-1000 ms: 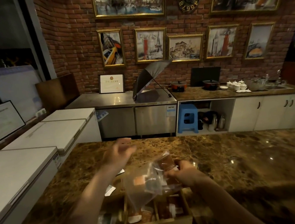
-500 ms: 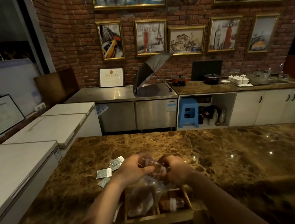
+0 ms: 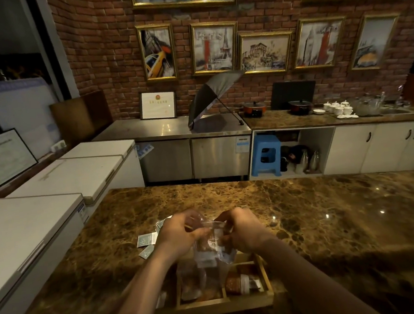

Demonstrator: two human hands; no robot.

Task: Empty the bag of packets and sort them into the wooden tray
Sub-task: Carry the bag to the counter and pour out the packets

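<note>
A clear plastic bag (image 3: 209,249) with brown packets inside hangs over the wooden tray (image 3: 214,306). My left hand (image 3: 180,236) grips the bag's top edge on the left, and my right hand (image 3: 242,231) grips it on the right, the two hands close together. The tray has several compartments; brown-and-white packets (image 3: 239,283) lie in the right one, and more lie in the middle one behind the bag. Pale blue packets (image 3: 146,238) lie loose on the marble counter left of my left hand.
The brown marble counter (image 3: 331,221) stretches wide to the right and far side. White chest freezers (image 3: 31,222) stand along the left. A steel counter with an open umbrella (image 3: 210,96) and cabinets line the brick wall behind.
My left hand came down from the air and took the bag's top beside my right hand. The bag swung from tilted to hanging upright over the tray.
</note>
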